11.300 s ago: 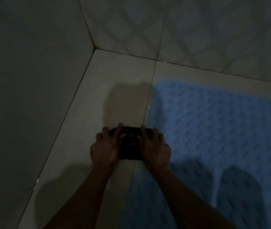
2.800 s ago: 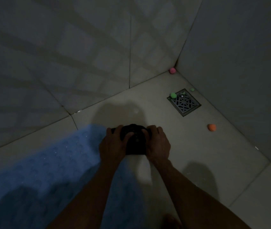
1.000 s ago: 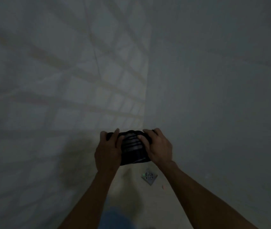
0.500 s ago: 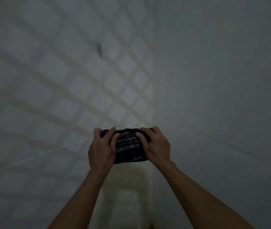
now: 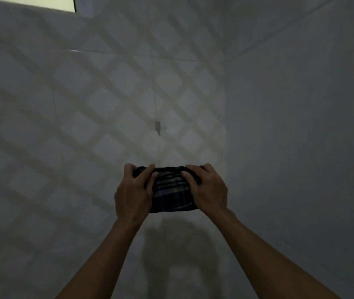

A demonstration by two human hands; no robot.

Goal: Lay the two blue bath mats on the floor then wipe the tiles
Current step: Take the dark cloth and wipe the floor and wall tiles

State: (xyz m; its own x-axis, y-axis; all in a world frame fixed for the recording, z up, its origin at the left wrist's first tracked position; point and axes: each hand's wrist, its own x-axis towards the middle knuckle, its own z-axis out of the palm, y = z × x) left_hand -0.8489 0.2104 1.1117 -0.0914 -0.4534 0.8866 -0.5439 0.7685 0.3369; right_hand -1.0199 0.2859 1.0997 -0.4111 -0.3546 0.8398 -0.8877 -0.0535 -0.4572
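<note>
A dark folded cloth with pale stripes is held up in front of the tiled wall, close to the room's corner. My left hand grips its left side and my right hand grips its right side, fingers curled over the top edge. Whether the cloth touches the tiles I cannot tell. The blue bath mats and the floor are out of view.
A plain wall meets the tiled wall at a corner just right of my hands. A small hook or fitting sticks out of the tiles above the cloth. A bright opening shows at the top left.
The view has swung up from the floor, mat and drain to the wall corner. Both hands have kept their grip on the cloth and carried it upward along the wall.
</note>
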